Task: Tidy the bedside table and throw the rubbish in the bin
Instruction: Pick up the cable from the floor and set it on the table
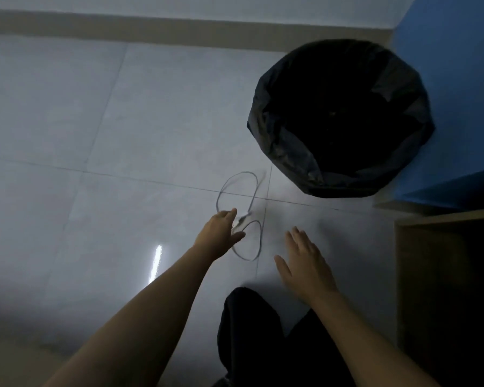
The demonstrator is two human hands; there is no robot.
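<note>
Head view, dim light, motion blur.
- Left hand [224, 233]: thumb and fingers pinch the white end piece of a thin grey cable [242, 220]. Its loops show against the tiled floor [123, 135], near the bin. The connector type is too blurred to tell.
- Right hand [305, 263]: palm down, fingers spread, holding nothing.
- Bin [263, 113]: black liner, interior too dark to read, just beside a blue cabinet [444, 107].
- Wooden unit [430, 222]: cut off at the right edge.

Two bare forearms are seen, ending in the left hand [221, 230] and the right hand [305, 263]. Black trousers [249, 344] are worn (loose cloth, its detail lost in the dim light), shown at the lower edge between the arms.
</note>
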